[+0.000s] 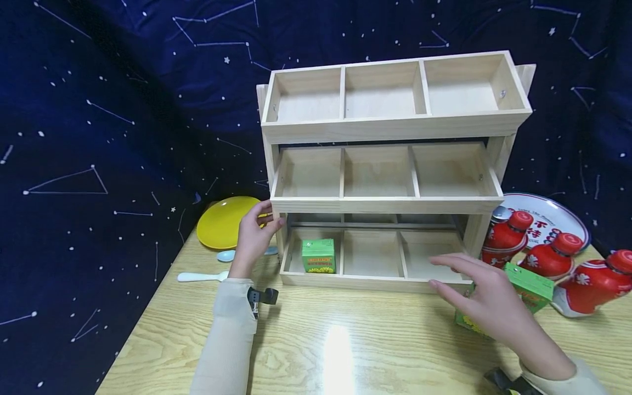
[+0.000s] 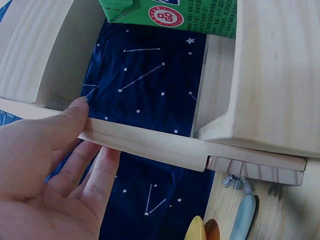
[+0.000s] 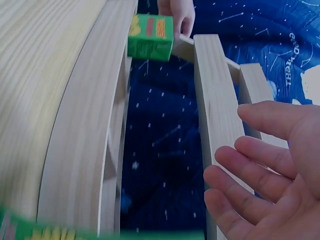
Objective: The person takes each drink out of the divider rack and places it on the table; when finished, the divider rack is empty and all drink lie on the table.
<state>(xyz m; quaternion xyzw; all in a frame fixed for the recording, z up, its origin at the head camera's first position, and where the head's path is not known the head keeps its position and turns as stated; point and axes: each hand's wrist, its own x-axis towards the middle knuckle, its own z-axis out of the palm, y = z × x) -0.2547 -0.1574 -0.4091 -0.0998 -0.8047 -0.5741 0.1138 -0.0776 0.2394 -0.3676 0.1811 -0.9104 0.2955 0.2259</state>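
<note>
A three-tier wooden rack stands on the table, each tier split into three compartments. A green carton stands upright in the bottom left compartment, also visible in the left wrist view and the right wrist view. My left hand rests against the rack's left upright, thumb on one side and straight fingers on the other. My right hand hovers with spread fingers before the bottom right compartment, holding nothing. Just beneath it a second green carton lies on the table.
Three red bottles lie at the right, in front of a white plate with red lettering. Left of the rack sit a yellow plate and a white spoon. A dark star-patterned cloth hangs behind the wooden table.
</note>
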